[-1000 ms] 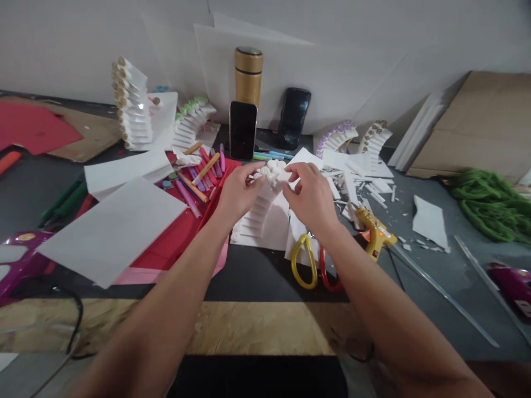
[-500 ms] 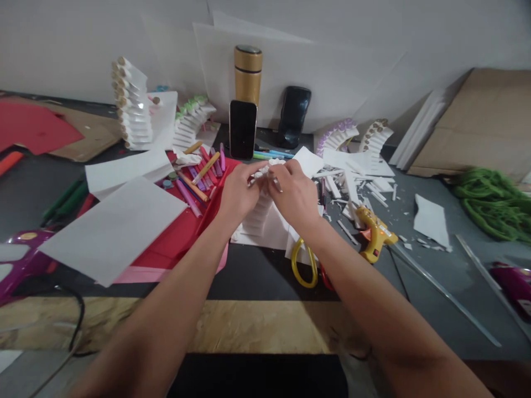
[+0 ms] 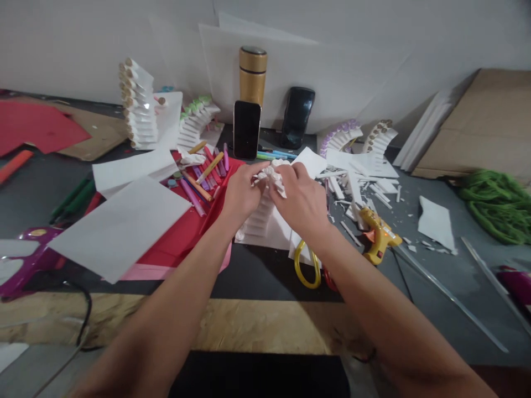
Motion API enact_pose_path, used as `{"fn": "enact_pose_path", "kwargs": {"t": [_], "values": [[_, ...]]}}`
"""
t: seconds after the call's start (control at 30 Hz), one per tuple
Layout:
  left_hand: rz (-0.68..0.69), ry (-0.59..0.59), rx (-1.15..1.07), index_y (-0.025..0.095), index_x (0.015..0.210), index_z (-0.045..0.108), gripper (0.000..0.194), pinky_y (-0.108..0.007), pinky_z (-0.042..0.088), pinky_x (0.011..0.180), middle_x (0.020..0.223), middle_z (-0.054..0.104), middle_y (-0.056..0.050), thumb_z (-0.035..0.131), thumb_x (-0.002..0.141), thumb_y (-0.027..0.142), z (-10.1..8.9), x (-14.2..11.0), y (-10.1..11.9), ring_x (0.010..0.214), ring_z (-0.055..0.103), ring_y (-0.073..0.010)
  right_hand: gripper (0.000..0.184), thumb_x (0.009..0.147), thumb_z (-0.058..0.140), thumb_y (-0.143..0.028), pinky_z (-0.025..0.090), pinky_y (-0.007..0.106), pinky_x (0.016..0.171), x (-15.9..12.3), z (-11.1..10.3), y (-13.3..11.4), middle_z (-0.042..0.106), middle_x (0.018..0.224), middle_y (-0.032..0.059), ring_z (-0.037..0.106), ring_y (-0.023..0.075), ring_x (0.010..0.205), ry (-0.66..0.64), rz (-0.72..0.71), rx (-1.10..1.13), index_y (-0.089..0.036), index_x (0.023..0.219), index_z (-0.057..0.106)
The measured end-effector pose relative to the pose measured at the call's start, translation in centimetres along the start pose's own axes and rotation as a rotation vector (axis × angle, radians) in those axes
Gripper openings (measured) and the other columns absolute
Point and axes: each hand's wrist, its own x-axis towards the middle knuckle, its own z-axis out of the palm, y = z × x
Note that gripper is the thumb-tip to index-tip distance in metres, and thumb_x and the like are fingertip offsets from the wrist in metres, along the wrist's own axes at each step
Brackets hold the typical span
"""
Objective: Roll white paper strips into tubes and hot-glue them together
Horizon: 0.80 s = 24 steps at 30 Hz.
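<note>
A small white model staircase (image 3: 256,221) of stacked steps stands on a white sheet (image 3: 279,228) in front of me. My left hand (image 3: 243,193) grips its upper end from the left, thumb and fingers bent around the top. From the right, my right hand (image 3: 302,198) pinches the same top steps, fingers curled down over them. Between the hands the white upper rim (image 3: 271,176) shows; the fingertips partly hide it. Below my right wrist lie scissors with a yellow handle (image 3: 307,266).
A yellow glue gun (image 3: 377,235) lies at right among white offcuts (image 3: 352,185). Markers (image 3: 203,177) and white paper (image 3: 122,226) cover red sheets (image 3: 166,246) at left. Behind stand a phone (image 3: 246,130), a gold flask (image 3: 252,77) and similar staircase models (image 3: 139,108). Green yarn (image 3: 495,204) lies far right.
The view has shifted slightly, so everything sits a little further right. My right hand has tilted and its fingers have moved slightly, showing more of the staircase's white top. Both hands keep their hold.
</note>
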Motion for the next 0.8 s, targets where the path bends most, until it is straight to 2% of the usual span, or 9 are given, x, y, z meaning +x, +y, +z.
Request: {"fn": "enact_pose_path", "kwargs": {"t": [0.2, 0.3, 0.4, 0.57, 0.67, 0.8], "values": [[-0.060, 0.004, -0.028, 0.020, 0.117, 0.071, 0.030, -0.037, 0.054, 0.096, 0.116, 0.074, -0.008, 0.062, 0.089, 0.023, 0.1, -0.3, 0.5, 0.103, 0.069, -0.0222, 0.023, 0.095, 0.051, -0.030, 0.028, 0.028, 0.052, -2.7, -3.0, 0.6, 0.066, 0.094, 0.0085, 0.055, 0.0148, 0.064, 0.064, -0.008, 0.074, -0.017, 0.109, 0.063], [-0.082, 0.041, -0.067, 0.018, 0.111, 0.071, 0.025, -0.034, 0.055, 0.089, 0.106, 0.075, -0.007, 0.057, 0.091, 0.023, -0.7, -0.2, 0.4, 0.094, 0.071, -0.0191, 0.021, 0.094, 0.053, -0.029, 0.032, 0.028, 0.054, -4.2, -4.3, 1.5, 0.066, 0.090, 0.0073, 0.053, 0.0148, 0.062, 0.106, 0.006, 0.135, -0.018, 0.108, 0.064], [-0.095, 0.173, 0.062, 0.017, 0.084, 0.069, 0.011, -0.033, 0.055, 0.081, 0.088, 0.074, -0.005, 0.060, 0.086, 0.022, -3.0, 0.5, 0.4, 0.082, 0.069, -0.0182, 0.017, 0.093, 0.054, -0.029, 0.039, 0.029, 0.057, -5.6, -5.4, 2.5, 0.064, 0.082, 0.0051, 0.053, 0.0149, 0.061, 0.161, 0.038, 0.197, -0.019, 0.103, 0.064], [-0.150, 0.248, 0.330, 0.021, 0.073, 0.062, 0.011, -0.041, 0.051, 0.094, 0.086, 0.070, -0.005, 0.065, 0.083, 0.024, -8.2, 1.2, 1.2, 0.091, 0.066, -0.0237, 0.013, 0.092, 0.056, -0.028, 0.045, 0.032, 0.063, -7.5, -5.8, 4.3, 0.063, 0.074, 0.0031, 0.055, 0.0168, 0.059, 0.181, 0.138, 0.240, -0.021, 0.096, 0.066], [-0.143, 0.173, 0.445, 0.022, 0.077, 0.063, 0.006, -0.043, 0.050, 0.098, 0.095, 0.070, -0.006, 0.062, 0.082, 0.019, -10.0, -0.5, 2.1, 0.094, 0.065, -0.0249, 0.010, 0.090, 0.057, -0.027, 0.044, 0.032, 0.062, -8.7, -5.6, 5.1, 0.064, 0.072, 0.0031, 0.057, 0.0178, 0.061, 0.150, 0.189, 0.264, -0.022, 0.086, 0.064], [-0.060, 0.072, 0.729, 0.023, 0.093, 0.065, 0.011, -0.048, 0.046, 0.104, 0.107, 0.068, -0.009, 0.059, 0.085, 0.020, -11.3, -5.7, 3.0, 0.108, 0.061, -0.0298, 0.024, 0.093, 0.056, -0.031, 0.037, 0.029, 0.055, -10.6, -5.7, 5.5, 0.054, 0.059, -0.0013, 0.048, 0.0137, 0.052, 0.131, 0.240, 0.308, -0.021, 0.071, 0.056]]}}
